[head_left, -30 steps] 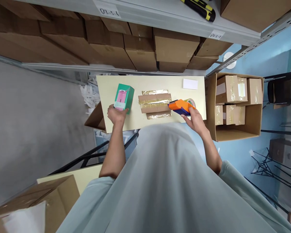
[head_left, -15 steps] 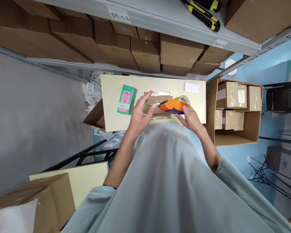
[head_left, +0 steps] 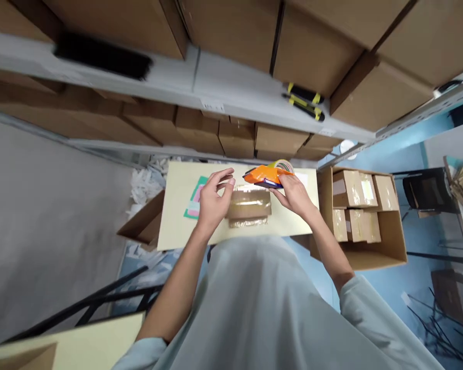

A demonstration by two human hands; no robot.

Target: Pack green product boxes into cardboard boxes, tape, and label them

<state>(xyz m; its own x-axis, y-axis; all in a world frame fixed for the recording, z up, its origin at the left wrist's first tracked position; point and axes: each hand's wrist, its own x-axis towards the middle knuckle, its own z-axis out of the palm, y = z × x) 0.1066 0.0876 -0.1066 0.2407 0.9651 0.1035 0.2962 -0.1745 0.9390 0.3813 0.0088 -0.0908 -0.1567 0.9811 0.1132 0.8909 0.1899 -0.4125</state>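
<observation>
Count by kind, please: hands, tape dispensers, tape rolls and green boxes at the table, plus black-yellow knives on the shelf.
Left hand and right hand: 2
Tape dispenser: 1
Tape roll: 1
Green box: 1
Knives: 2
Total: 7

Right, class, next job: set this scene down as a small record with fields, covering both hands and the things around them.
Left hand: open, nothing visible in it
Right hand: gripping orange dispenser with tape roll
Table: taped cardboard; green box, partly hidden by left hand
Shelf: knives
Beside table, right: carton holding smaller boxes
</observation>
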